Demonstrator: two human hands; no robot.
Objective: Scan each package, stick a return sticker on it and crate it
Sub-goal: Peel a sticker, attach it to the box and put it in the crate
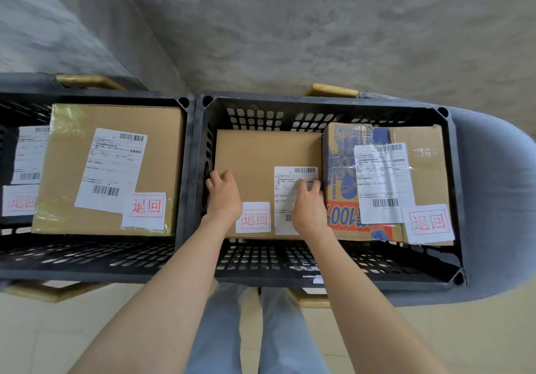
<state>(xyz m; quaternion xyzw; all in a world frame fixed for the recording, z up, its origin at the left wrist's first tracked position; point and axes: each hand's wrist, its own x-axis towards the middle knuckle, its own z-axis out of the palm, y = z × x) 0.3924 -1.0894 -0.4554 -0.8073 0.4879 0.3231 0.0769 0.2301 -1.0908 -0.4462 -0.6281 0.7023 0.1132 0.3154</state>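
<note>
Left grip (223, 193) is curled over the left edge of the plain box (261, 153), and the right grip (309, 208) is clamped on its right edge, over the shipping label (293, 176). The box sits low in the black crate (319, 102), return sticker (253, 217) on, just beside the printed box (342, 170). Looks like the crating step. Next I'd guess it's just let go and slide the fingers out.

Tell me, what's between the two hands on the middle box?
In the head view, between the left hand and right hand lies bare cardboard of the box, plus its red return sticker.
</note>
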